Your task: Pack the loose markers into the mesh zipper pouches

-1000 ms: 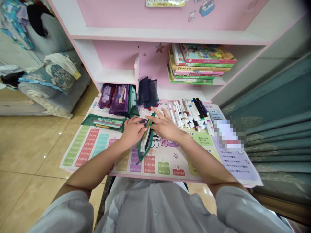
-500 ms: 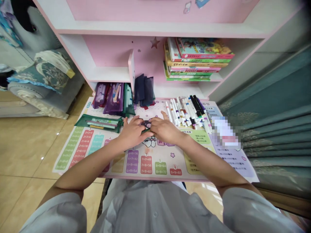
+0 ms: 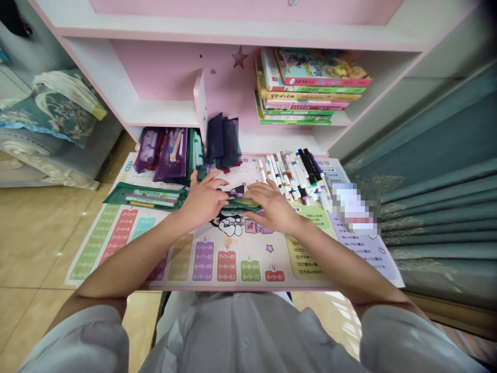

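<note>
A flat green-edged mesh pouch [image 3: 241,205] lies crosswise on the desk mat between my hands, with its contents mostly hidden. My right hand [image 3: 274,207] covers its right end, fingers pressing on it. My left hand [image 3: 204,199] stands just left of it, fingers spread, their tips near the pouch's left end. Beyond my right hand lies a spread of white and dark marker pens [image 3: 293,176]. Left of my left hand is an open green pouch with pens [image 3: 143,196].
Purple mesh pouches [image 3: 169,161] and dark navy mesh pouches [image 3: 223,141] stand along the shelf back. Books [image 3: 310,85] fill the pink shelf unit [image 3: 155,77]. The multiplication desk mat [image 3: 202,264] ends at a front edge near my body. A teal curtain [image 3: 438,207] hangs at right.
The pouch has gone from lying lengthwise with pens showing to flat and crosswise under my hands. My hands have moved closer over it, and the view has shifted slightly.
</note>
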Tool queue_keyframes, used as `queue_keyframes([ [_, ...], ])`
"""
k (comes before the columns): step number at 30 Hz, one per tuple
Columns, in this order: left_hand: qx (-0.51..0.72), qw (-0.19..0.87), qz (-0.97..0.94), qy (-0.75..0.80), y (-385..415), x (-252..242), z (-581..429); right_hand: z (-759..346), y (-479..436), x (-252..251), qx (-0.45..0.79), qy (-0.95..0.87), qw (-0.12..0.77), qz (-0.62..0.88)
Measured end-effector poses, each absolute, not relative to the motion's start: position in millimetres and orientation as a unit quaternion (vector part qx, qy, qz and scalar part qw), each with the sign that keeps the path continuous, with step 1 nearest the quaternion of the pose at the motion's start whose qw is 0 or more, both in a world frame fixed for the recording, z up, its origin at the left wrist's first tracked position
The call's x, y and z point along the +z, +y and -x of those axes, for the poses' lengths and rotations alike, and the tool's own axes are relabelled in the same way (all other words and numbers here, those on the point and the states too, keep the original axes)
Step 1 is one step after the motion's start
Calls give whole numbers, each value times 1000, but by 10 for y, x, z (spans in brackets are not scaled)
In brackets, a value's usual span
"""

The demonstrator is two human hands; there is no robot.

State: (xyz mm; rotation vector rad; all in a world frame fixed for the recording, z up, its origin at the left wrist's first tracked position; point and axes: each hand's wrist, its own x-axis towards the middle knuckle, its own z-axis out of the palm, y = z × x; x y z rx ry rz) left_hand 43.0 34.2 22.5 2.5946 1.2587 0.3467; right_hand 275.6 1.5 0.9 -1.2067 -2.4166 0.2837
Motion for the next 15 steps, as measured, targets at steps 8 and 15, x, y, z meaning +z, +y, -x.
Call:
queue_keyframes([
  [8,119,114,-882,442,368,80,-346,-3079,98,-252,132,-828,312,446],
  [15,116,106,-876,455,354,78,-364,-3135,52,-336,135,-796,324,493],
])
